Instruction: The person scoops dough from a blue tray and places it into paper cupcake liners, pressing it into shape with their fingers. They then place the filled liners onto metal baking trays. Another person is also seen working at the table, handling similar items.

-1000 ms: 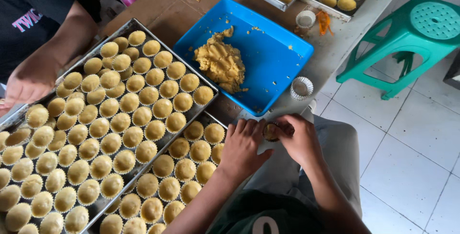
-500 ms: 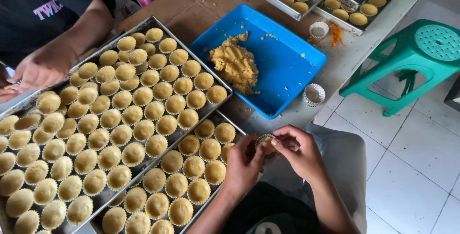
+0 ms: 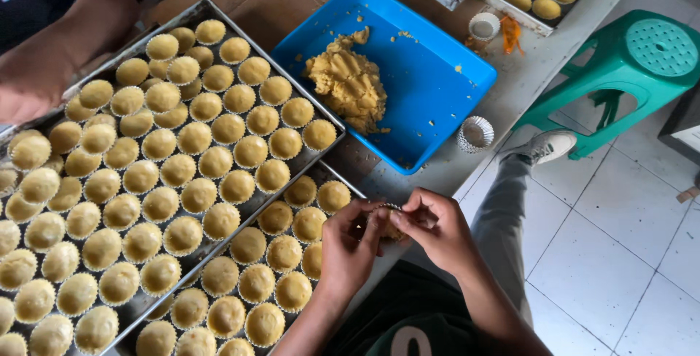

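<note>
Left hand: the left hand (image 3: 348, 248) is curled shut around the near side of a small filled paper cup (image 3: 389, 223), fingertips pinching its rim.
Right hand: the right hand (image 3: 435, 230) pinches the same cup from the other side, thumb and forefinger pressed to its top.
Cup: it is held in the air between both hands, just off the near edge of the surface (image 3: 510, 79), beside the right end of the near tray (image 3: 341, 179).
Near tray: a metal tray of filled cups, its nearest cups just beside the left hand.
Big tray: a second, larger tray (image 3: 189, 14) lies beside it toward the far side, packed with rows of filled cups.
Blue tub: a blue tub (image 3: 430, 101) sits toward the far right part of the surface, with a lump of yellow dough (image 3: 348, 82) in its left half.
Empty cups: one empty paper cup (image 3: 475, 134) stands at the right edge of the surface beside the tub; another (image 3: 484, 26) stands farther back.
Other person: a co-worker's hand (image 3: 29, 86) rests at the far left end of the big tray.
Floor: a green stool (image 3: 642, 57) stands on white tiles to the right.
</note>
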